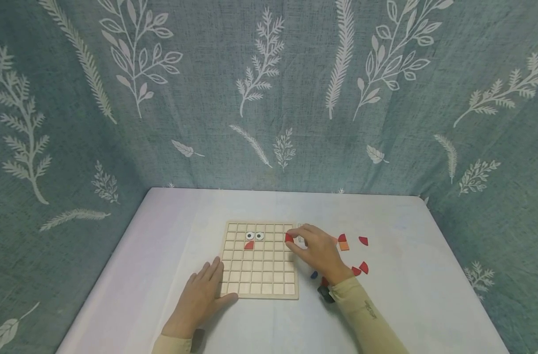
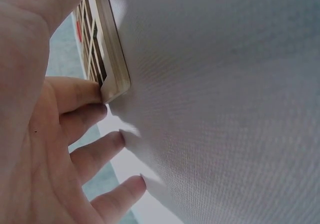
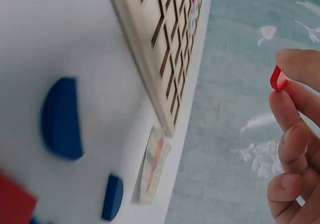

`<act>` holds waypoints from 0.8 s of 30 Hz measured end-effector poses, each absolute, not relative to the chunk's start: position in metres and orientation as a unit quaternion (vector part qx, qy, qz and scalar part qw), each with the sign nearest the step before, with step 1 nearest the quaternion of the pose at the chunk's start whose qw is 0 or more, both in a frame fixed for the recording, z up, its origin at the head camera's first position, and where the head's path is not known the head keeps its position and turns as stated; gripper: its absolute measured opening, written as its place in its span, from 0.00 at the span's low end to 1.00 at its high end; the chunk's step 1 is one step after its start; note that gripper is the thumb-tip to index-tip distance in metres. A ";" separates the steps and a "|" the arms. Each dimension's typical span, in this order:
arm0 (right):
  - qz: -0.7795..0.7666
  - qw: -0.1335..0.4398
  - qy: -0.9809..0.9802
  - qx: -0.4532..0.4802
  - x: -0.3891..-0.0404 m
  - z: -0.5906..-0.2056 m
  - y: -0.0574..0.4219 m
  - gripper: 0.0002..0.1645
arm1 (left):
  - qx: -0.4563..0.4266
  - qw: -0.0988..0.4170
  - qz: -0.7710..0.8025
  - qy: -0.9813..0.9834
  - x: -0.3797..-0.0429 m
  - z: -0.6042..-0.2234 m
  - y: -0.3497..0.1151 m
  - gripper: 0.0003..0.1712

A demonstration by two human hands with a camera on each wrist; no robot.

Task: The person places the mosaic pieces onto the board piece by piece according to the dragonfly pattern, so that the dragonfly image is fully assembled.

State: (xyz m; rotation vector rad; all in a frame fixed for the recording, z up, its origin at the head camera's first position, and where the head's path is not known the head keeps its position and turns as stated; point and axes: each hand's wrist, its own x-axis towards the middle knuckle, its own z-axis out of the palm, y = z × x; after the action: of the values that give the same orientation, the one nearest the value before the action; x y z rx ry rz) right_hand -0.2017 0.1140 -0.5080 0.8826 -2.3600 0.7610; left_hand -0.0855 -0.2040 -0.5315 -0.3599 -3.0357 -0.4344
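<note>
A wooden grid board (image 1: 262, 277) lies on the white table. Two round eye tiles (image 1: 250, 236) sit side by side in its upper cells, with a red quarter-round tile (image 1: 249, 245) just below the left one. My right hand (image 1: 319, 250) pinches a small red tile (image 1: 289, 237) between thumb and fingertips, over the board's right edge; the right wrist view shows this red tile (image 3: 278, 78) raised above the table. At the lower left corner of the board rests my left hand (image 1: 202, 293), fingers spread and fairly straight, thumb along the near edge.
Right of the board lie several red quarter-round tiles (image 1: 363, 241), an orange square tile (image 1: 344, 246) and blue half-round tiles (image 3: 64, 119). A printed card (image 3: 152, 168) lies beside the board's far right corner. Behind the table hangs a leaf-patterned green curtain (image 1: 207, 123).
</note>
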 end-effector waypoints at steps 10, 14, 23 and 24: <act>0.277 0.214 -0.865 0.359 -0.216 -0.501 0.086 0.13 | -0.107 0.013 -0.140 -0.984 -0.085 -0.531 -0.204 0.53; 0.272 0.201 -0.869 0.361 -0.222 -0.500 0.077 0.13 | -0.106 0.009 -0.137 -0.985 -0.086 -0.531 -0.205 0.53; 0.237 0.178 -0.878 0.375 -0.228 -0.502 0.058 0.12 | -0.109 0.014 -0.134 -0.985 -0.086 -0.532 -0.205 0.53; 0.234 0.170 -0.880 0.378 -0.229 -0.502 0.056 0.12 | -0.110 0.014 -0.133 -0.985 -0.086 -0.532 -0.205 0.53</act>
State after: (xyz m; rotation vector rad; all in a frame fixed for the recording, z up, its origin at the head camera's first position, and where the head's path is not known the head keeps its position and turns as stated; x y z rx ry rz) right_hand -0.2289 0.0562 -0.5023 1.0727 -2.4991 0.6651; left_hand -0.0860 -0.2052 -0.5316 -0.3416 -3.0664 -0.4133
